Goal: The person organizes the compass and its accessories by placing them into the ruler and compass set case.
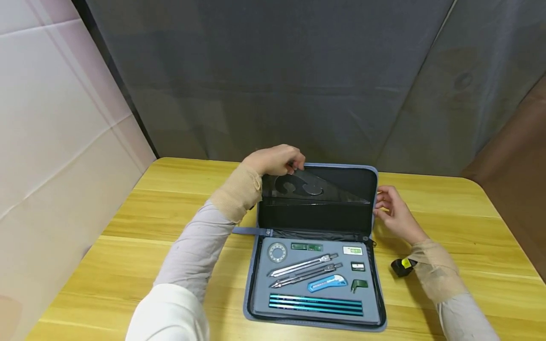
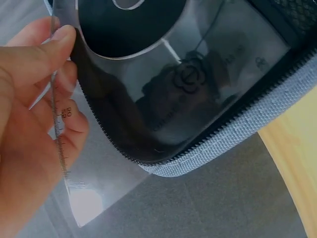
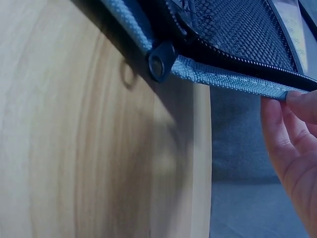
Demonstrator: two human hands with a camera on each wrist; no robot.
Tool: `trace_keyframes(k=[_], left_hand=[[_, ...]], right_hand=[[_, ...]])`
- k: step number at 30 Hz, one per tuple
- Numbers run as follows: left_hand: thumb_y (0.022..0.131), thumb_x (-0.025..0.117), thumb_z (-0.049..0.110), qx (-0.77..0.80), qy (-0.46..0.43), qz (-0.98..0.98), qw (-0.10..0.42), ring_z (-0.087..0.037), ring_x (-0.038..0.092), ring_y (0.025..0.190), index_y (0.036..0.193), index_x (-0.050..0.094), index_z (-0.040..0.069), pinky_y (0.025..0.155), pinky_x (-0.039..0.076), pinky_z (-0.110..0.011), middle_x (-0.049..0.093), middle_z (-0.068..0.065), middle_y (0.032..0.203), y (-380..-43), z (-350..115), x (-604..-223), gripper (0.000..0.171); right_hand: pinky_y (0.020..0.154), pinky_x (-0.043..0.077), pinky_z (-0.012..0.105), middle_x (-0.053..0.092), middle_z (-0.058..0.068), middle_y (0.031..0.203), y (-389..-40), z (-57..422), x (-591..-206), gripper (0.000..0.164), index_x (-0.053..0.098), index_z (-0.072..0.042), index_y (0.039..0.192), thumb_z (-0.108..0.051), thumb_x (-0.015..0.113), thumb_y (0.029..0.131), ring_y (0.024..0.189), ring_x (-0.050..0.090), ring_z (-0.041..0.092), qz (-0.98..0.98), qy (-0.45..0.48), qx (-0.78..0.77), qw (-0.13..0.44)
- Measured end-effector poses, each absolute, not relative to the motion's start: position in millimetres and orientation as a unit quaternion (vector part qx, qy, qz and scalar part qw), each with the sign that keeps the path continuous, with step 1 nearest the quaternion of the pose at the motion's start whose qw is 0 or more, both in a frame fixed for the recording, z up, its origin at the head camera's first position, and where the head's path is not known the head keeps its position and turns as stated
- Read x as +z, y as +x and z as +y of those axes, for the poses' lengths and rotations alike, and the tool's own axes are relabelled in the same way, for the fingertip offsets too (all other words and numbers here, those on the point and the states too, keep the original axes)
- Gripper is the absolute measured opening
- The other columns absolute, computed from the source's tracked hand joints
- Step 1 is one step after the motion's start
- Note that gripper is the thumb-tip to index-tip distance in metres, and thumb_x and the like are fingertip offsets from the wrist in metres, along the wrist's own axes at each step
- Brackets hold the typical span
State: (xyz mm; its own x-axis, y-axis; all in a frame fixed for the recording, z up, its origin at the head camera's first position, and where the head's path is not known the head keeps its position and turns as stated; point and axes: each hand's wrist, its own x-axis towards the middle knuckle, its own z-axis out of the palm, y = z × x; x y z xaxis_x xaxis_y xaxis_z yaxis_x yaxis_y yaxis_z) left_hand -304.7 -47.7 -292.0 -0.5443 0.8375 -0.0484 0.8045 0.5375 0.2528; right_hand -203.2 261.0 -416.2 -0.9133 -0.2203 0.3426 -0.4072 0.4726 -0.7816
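Observation:
A zip case stands open, its lid (image 1: pixel 315 218) raised at the back and its grey tray (image 1: pixel 261 284) flat on the table. My left hand (image 1: pixel 279 160) pinches a clear set square (image 2: pixel 116 181) by its edge at the lid's upper left corner. Printed scale marks run along that edge, and curved cutouts show in it. Much of the set square overlaps the black inside of the lid. At the lid's right side, my right hand (image 1: pixel 394 213) pinches the blue-grey fabric rim (image 3: pixel 228 83) between thumb and fingers.
In the tray lie a round dial (image 1: pixel 277 253), two compasses (image 1: pixel 303 265), a blue cutter (image 1: pixel 327 282), several pencils (image 1: pixel 315 304), an eraser (image 1: pixel 352 250) and a sharpener (image 1: pixel 358 266). A small black and yellow block (image 1: pixel 402 267) shows by my right wrist. Grey cloth (image 1: pixel 264 85) hangs behind the table.

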Motion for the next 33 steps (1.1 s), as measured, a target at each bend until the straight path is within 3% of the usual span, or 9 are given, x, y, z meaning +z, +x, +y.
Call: trace_keyframes(k=[13, 22, 33], left_hand=[[0.078, 0.053, -0.013, 0.1, 0.469, 0.874, 0.08, -0.018, 0.052, 0.08, 0.086, 0.067, 0.004, 0.072, 0.044, -0.026, 0.061, -0.006, 0.085, -305, -48, -285, 0.024], [0.076, 0.05, -0.013, 0.113, 0.443, 0.886, 0.083, -0.015, 0.048, 0.069, 0.086, 0.069, 0.003, 0.061, 0.04, -0.023, 0.06, -0.005, 0.076, -301, -43, -277, 0.027], [0.075, 0.053, -0.014, 0.117, 0.434, 0.89, 0.073, -0.016, 0.049, 0.069, 0.084, 0.069, 0.004, 0.063, 0.042, -0.025, 0.061, -0.005, 0.075, -302, -45, -278, 0.026]], right_hand=[[0.065, 0.044, 0.009, 0.047, 0.018, 0.092, -203, 262, -416, 0.049, 0.035, 0.01, 0.117, 0.025, 0.052, 0.074, 0.076, 0.049, 0.002, -0.846, 0.195, 0.487, 0.099], [0.067, 0.043, 0.009, 0.049, 0.019, 0.092, -202, 262, -415, 0.048, 0.035, 0.011, 0.115, 0.028, 0.051, 0.072, 0.076, 0.049, 0.0, -0.845, 0.195, 0.487, 0.104], [0.067, 0.043, 0.009, 0.048, 0.019, 0.092, -202, 265, -417, 0.048, 0.034, 0.011, 0.115, 0.027, 0.051, 0.073, 0.077, 0.048, 0.0, -0.848, 0.198, 0.481, 0.102]])
